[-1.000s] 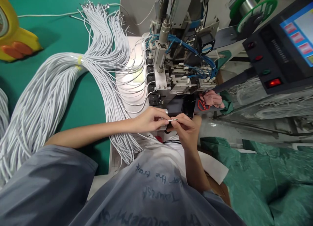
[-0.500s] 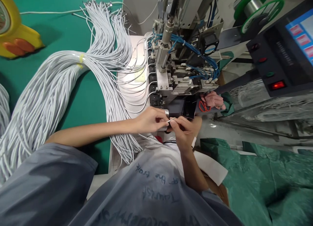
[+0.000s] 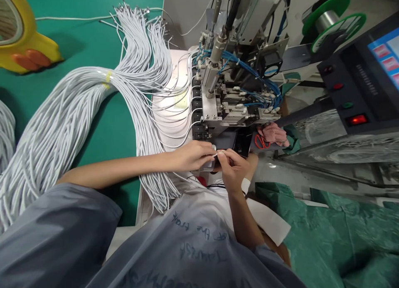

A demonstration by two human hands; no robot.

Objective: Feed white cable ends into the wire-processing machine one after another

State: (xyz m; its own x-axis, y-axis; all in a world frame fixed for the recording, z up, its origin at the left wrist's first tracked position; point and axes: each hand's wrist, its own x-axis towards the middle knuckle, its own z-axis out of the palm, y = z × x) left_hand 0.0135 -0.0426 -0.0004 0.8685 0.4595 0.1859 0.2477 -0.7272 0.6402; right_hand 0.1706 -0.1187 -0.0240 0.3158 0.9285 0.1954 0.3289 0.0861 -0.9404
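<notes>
Just in front of the machine (image 3: pixel 215 92), my left hand (image 3: pixel 195 156) pinches a thin white cable (image 3: pixel 215 154) near its end. My right hand (image 3: pixel 233 166) closes thumb and finger on the tip of the same cable, so the very end is hidden. To the left lies a large bundle of white cables (image 3: pixel 67 99), tied with a yellow band (image 3: pixel 107 77). Several single cables from it run over a pale plate (image 3: pixel 171 126) into a row of black clamps (image 3: pixel 198 128) along the machine's left side.
A yellow duck-shaped object (image 3: pixel 28 43) stands on the green mat (image 3: pixel 81 5). At right are a solder-like wire spool (image 3: pixel 327 20), a control box with a screen (image 3: pixel 358 72), red-handled scissors (image 3: pixel 261 141), a pink cloth (image 3: pixel 274 134) and green sheeting (image 3: pixel 336 234).
The view has shifted slightly, so the bench and machine sit a little lower and further right. Both hands stay pinched on the cable, with the right fingers now covering its tip.
</notes>
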